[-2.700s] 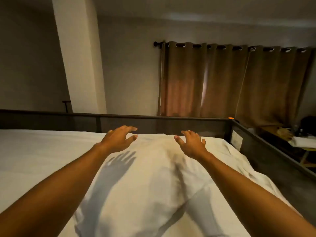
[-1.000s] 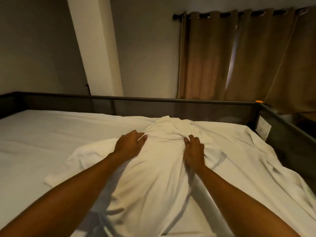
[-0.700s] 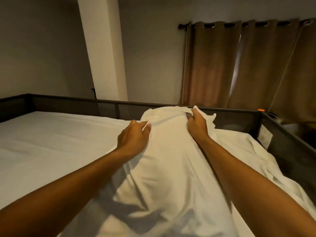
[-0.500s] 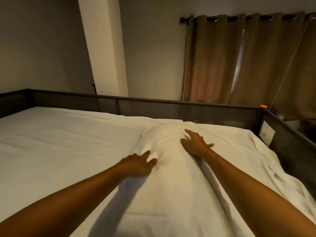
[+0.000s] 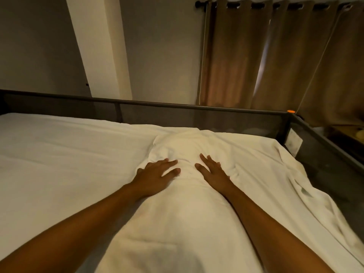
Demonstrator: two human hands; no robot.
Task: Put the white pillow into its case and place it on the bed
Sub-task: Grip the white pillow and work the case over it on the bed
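Note:
The white pillow [image 5: 177, 209] lies lengthwise on the bed [image 5: 59, 154], inside white fabric that looks like its case, its far end bunched and wrinkled near the headboard. My left hand [image 5: 157, 174] rests flat on the pillow's left side with fingers spread. On the right side of the pillow my right hand [image 5: 211, 170] presses down flat, fingers apart. Neither hand grips the cloth. Both forearms stretch over the pillow's near part.
A dark metal bed rail [image 5: 177, 106] runs along the far side and turns down the right edge. Loose white sheet [image 5: 285, 184] is rumpled toward the right rail. Brown curtains [image 5: 275, 56] hang behind, and a white pillar [image 5: 100, 46] stands at left.
My hands gripped and lifted the pillow's far end, then set it down flat. Both hands have since released it, slid closer together and now lie open on top.

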